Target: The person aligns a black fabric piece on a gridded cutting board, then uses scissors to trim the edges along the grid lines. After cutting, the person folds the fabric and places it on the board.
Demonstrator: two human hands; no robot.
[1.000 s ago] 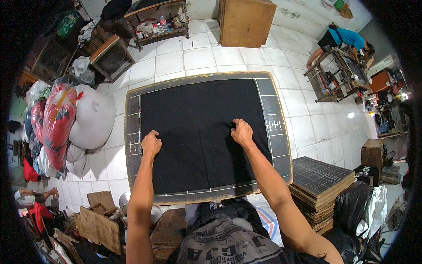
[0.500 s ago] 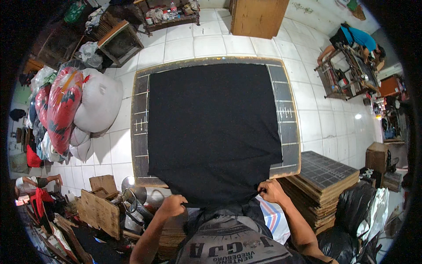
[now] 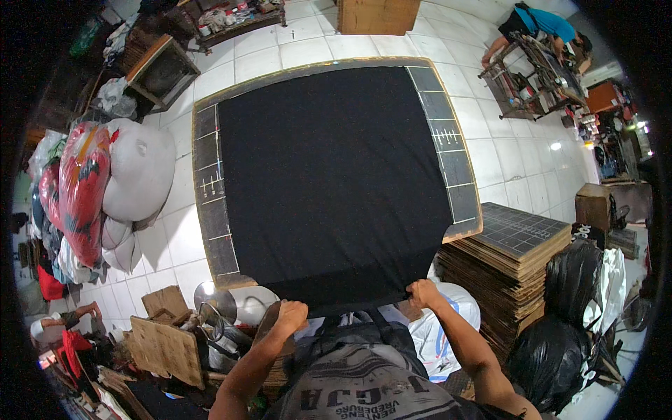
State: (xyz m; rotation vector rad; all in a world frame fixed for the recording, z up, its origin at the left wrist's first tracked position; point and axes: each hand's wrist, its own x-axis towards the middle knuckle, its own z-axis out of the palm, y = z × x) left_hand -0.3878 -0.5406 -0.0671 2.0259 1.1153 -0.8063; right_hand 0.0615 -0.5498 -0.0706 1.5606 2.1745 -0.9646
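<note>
A large black cloth [image 3: 329, 182] covers most of a dark board [image 3: 458, 164] marked with white grid lines. Its near end hangs past the board's front edge toward my body. My left hand [image 3: 291, 316] is closed on the near left corner of the cloth, and my right hand [image 3: 422, 294] grips the near right corner. Between the two hands the near edge is pulled fairly straight, with soft folds just ahead of it. The far part lies flat, leaving marked strips of the board showing at left and right.
Stacked gridded boards [image 3: 521, 241] stand at right, beside black plastic bags [image 3: 553, 357]. Stuffed bags [image 3: 140, 168] lie at left, near wooden pieces [image 3: 164, 346] and a metal pot [image 3: 213, 301]. A person in blue [image 3: 549, 24] bends over a rack [image 3: 532, 73] at far right.
The cloth's near edge has become straighter and wider between my hands. My right hand has shifted slightly. The whole view has tilted, so the board appears turned and higher.
</note>
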